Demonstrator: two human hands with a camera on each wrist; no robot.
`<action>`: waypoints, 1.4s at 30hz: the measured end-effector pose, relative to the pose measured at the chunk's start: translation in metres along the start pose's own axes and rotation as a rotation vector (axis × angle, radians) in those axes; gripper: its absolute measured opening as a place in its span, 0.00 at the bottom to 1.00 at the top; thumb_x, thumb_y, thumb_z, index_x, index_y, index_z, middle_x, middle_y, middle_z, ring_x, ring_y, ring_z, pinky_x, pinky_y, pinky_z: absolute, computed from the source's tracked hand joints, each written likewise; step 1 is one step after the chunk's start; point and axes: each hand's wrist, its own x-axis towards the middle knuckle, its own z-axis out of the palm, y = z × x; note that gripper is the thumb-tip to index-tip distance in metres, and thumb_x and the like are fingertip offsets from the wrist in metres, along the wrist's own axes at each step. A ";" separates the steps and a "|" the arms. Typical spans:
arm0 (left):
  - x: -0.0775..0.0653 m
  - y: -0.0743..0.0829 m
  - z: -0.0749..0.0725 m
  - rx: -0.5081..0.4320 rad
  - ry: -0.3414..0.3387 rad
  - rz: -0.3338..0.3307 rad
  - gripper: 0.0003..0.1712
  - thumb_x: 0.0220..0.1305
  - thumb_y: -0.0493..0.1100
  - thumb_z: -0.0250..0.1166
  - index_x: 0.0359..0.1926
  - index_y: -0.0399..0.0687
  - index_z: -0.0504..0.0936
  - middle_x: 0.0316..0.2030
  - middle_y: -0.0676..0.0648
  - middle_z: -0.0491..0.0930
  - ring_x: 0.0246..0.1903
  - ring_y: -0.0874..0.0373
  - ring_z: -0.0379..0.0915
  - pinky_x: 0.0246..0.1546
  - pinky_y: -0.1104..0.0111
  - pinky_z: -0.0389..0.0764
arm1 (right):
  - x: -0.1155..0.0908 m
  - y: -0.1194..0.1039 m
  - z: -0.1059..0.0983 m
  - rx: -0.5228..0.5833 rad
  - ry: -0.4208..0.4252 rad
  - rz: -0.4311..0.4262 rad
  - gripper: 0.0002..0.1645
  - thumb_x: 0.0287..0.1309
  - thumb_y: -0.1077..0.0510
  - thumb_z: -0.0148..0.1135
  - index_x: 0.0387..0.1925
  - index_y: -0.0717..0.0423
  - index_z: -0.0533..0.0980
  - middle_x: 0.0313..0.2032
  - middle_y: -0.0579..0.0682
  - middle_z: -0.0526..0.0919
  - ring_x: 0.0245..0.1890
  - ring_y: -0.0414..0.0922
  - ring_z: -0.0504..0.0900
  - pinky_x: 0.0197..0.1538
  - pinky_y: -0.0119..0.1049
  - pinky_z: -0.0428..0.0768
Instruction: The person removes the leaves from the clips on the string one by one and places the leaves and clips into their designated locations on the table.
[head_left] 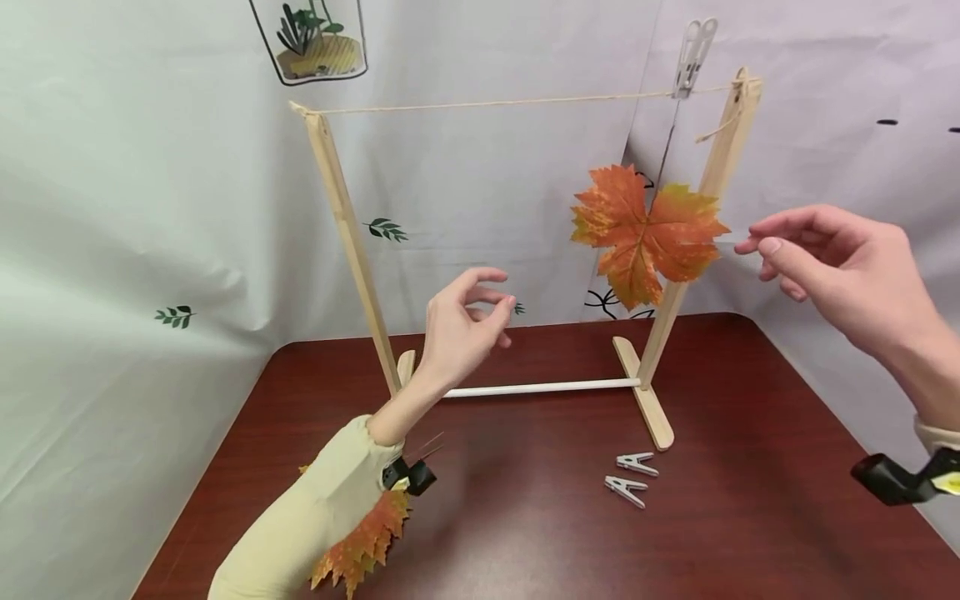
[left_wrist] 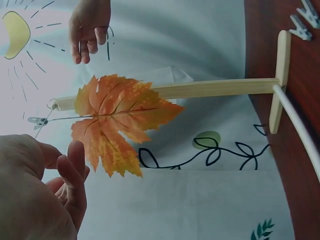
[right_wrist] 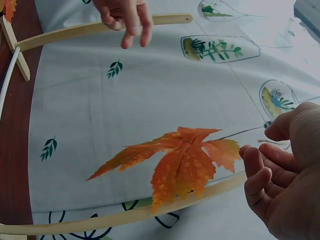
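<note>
An orange maple leaf (head_left: 637, 242) hangs by its thin stem from a white clothespin (head_left: 692, 62), which is clipped on the string (head_left: 495, 103) near the right post of a wooden frame (head_left: 341, 212). Just right of the leaf, my right hand (head_left: 847, 267) hovers with loosely bent fingers, its fingertips close to the leaf's edge and nothing in its grasp. My left hand (head_left: 468, 321) is raised in front of the frame, left of the leaf, fingers relaxed and holding nothing. In the left wrist view, the leaf (left_wrist: 122, 112) lies beyond the left fingertips.
Two grey clothespins (head_left: 626, 490) lie on the dark red table (head_left: 525, 517) by the frame's right foot. More orange leaves (head_left: 367, 542) lie at the lower left, partly behind the left sleeve. A white rod (head_left: 540, 387) joins the frame's feet; printed cloth (head_left: 187, 208) hangs behind.
</note>
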 end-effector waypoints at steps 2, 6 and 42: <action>0.007 0.002 0.001 -0.010 0.005 0.003 0.15 0.61 0.33 0.66 0.50 0.44 0.82 0.32 0.45 0.87 0.13 0.55 0.79 0.10 0.67 0.74 | 0.005 -0.003 -0.001 0.002 0.001 -0.001 0.12 0.66 0.65 0.62 0.50 0.62 0.80 0.39 0.43 0.88 0.30 0.38 0.82 0.27 0.23 0.76; 0.019 0.005 0.004 -0.034 0.009 0.003 0.15 0.61 0.32 0.65 0.49 0.43 0.82 0.33 0.42 0.86 0.13 0.54 0.79 0.11 0.68 0.73 | 0.013 -0.007 -0.004 0.021 0.010 0.002 0.12 0.65 0.65 0.63 0.50 0.62 0.80 0.39 0.43 0.88 0.29 0.38 0.81 0.26 0.24 0.75; 0.085 0.056 0.066 -0.036 -0.036 0.075 0.10 0.65 0.37 0.66 0.47 0.41 0.82 0.31 0.51 0.85 0.14 0.58 0.79 0.16 0.67 0.76 | 0.074 -0.052 -0.021 0.344 0.025 -0.009 0.14 0.56 0.72 0.68 0.46 0.67 0.81 0.38 0.53 0.88 0.26 0.43 0.82 0.20 0.25 0.75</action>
